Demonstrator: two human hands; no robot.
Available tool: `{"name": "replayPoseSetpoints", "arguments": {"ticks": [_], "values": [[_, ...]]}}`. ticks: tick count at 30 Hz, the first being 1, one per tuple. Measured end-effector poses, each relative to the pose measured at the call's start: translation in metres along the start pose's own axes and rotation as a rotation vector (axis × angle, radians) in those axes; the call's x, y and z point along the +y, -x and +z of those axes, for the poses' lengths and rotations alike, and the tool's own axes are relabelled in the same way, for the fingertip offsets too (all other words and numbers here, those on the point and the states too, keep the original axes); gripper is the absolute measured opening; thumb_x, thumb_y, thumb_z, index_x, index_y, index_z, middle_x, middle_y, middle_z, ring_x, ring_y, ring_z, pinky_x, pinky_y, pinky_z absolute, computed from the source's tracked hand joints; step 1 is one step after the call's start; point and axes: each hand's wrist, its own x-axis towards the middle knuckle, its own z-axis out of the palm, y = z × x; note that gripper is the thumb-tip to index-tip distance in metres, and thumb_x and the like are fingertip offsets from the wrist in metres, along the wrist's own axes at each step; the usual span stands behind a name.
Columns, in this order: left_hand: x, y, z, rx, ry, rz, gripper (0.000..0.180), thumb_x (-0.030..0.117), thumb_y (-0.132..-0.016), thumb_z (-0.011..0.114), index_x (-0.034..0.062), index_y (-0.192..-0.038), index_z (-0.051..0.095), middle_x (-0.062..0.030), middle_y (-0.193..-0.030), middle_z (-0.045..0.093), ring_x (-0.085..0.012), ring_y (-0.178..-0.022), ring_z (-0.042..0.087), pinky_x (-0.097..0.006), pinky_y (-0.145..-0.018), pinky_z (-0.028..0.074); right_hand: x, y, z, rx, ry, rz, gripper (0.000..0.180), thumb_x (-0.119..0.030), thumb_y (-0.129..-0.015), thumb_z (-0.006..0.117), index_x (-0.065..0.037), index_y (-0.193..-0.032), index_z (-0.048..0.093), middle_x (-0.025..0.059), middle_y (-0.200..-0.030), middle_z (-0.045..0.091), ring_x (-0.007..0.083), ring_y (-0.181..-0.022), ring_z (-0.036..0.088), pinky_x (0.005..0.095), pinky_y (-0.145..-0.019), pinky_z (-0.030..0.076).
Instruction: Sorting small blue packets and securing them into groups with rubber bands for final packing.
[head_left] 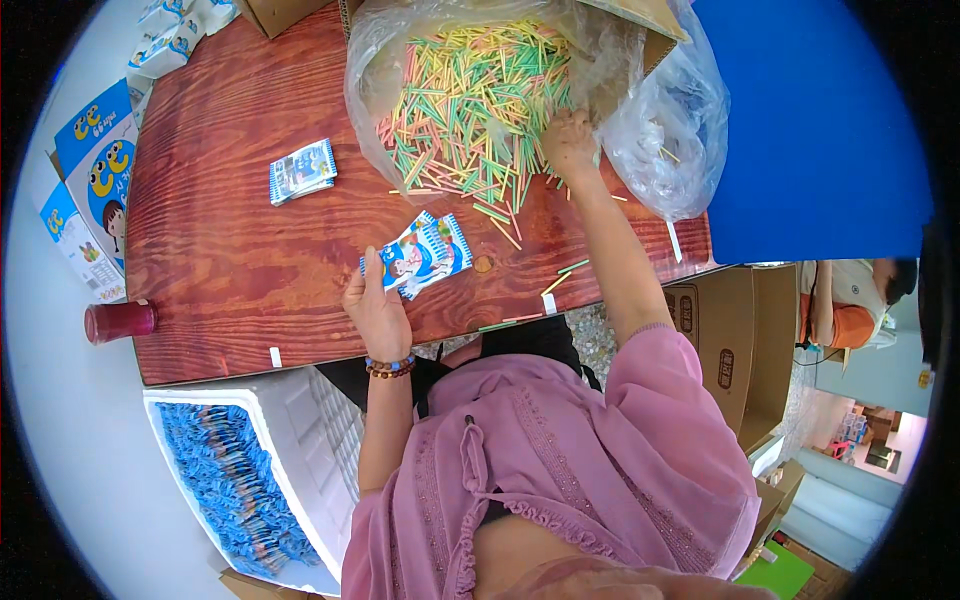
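At far worktop [230,250] edge, right hand [568,140] is digging into sticks [470,100] in bag [660,130], grip curled on heap; whether closed on any, cannot tell. Left hand [375,305] is pinching packet [425,255] nearer body, long axis slanting toward sticks.

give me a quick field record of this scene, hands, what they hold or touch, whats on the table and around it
left hand: holds a small fan of picture packets above the wooden table
right hand: reaches into the pile of coloured sticks, fingers buried in it
sticks: pink, green and yellow, in a clear plastic bag; a few strays lie on the table
table, other: second packet stack lying apart; dark red cup beyond its left edge
below table: white crate of blue packets
right: cardboard boxes, blue panel
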Motion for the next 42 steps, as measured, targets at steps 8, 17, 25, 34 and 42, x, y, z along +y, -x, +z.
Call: {"name": "replayPoseSetpoints", "arguments": {"ticks": [8,17,25,34,42], "values": [[0.003,0.003,0.003,0.010,-0.004,-0.017,0.017,0.016,-0.096,0.057,0.0031,-0.088,0.065,0.0002,-0.084,0.065,-0.0045,-0.074,0.060,-0.022,-0.065,0.048,0.025,-0.007,-0.005,-0.116,0.155,-0.399,0.023,-0.011,-0.088,0.043,0.005,-0.098,0.057,0.0247,-0.093,0.059,0.0417,-0.095,0.059,0.0472,-0.078,0.050],[0.004,-0.002,-0.007,0.012,0.052,-0.014,0.016,0.016,-0.096,0.057,0.0044,-0.089,0.065,-0.0022,-0.087,0.067,-0.0083,-0.079,0.063,-0.026,-0.070,0.051,0.012,0.000,-0.030,-0.217,-0.681,0.072,0.021,-0.017,-0.094,0.051,0.002,-0.099,0.059,0.0182,-0.097,0.067,0.0292,-0.092,0.063,0.0383,-0.081,0.046],[0.000,-0.001,-0.007,-0.011,0.033,-0.011,0.015,0.016,-0.096,0.057,0.0043,-0.092,0.065,-0.0021,-0.090,0.068,-0.0099,-0.081,0.065,-0.026,-0.071,0.051,0.014,0.001,-0.009,-0.173,-1.295,0.221,0.018,-0.016,-0.097,0.051,-0.003,-0.103,0.061,0.0040,-0.091,0.067,0.0112,-0.089,0.058,0.0292,-0.086,0.043],[-0.002,0.000,-0.003,0.006,0.035,-0.023,0.014,0.015,-0.096,0.057,0.0041,-0.094,0.065,-0.0035,-0.092,0.068,-0.0110,-0.082,0.065,-0.027,-0.072,0.052,-0.017,0.053,-0.020,-0.124,-0.916,-0.092,0.026,-0.021,-0.096,0.048,0.001,-0.109,0.054,0.0155,-0.114,0.058,0.0318,-0.109,0.047,0.0413,-0.103,0.028],[-0.003,0.000,0.002,-0.013,0.050,-0.030,0.013,0.015,-0.096,0.057,0.0050,-0.094,0.065,-0.0041,-0.091,0.069,-0.0114,-0.081,0.066,-0.027,-0.071,0.052,-0.017,0.062,-0.015,-0.049,-0.945,-0.188,0.019,-0.014,-0.095,0.051,-0.001,-0.108,0.053,0.0143,-0.103,0.060,0.0287,-0.097,0.051,0.0382,-0.095,0.035]]}}
